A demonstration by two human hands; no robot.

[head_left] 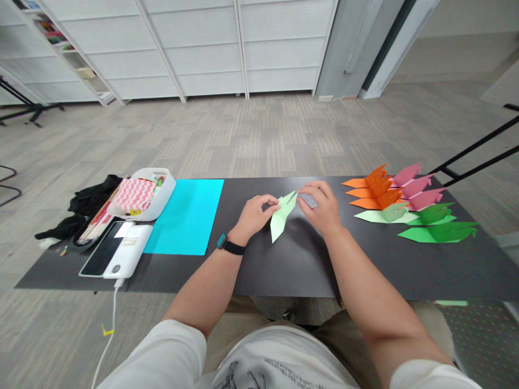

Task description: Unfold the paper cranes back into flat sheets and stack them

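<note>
A pale green folded paper piece (280, 217), long and pointed at its lower end, is held over the middle of the dark table. My left hand (258, 213), with a watch on the wrist, pinches its left edge between thumb and fingers. At the upper right tip of the paper, the thumb and fingers of my right hand (321, 206) are closed on a narrow point. A slit or fold line runs down from that tip. Part of the paper's left edge is hidden behind my left fingertips.
Folded paper birds in orange (375, 189), pink (419, 186) and green (440, 229) stand in rows at the right. To the left are a cyan sheet (188, 216), a white basket (164, 197), a power bank (128, 251) with cable, and black cloth (95, 194). The dark table's (259, 275) front edge is near my lap.
</note>
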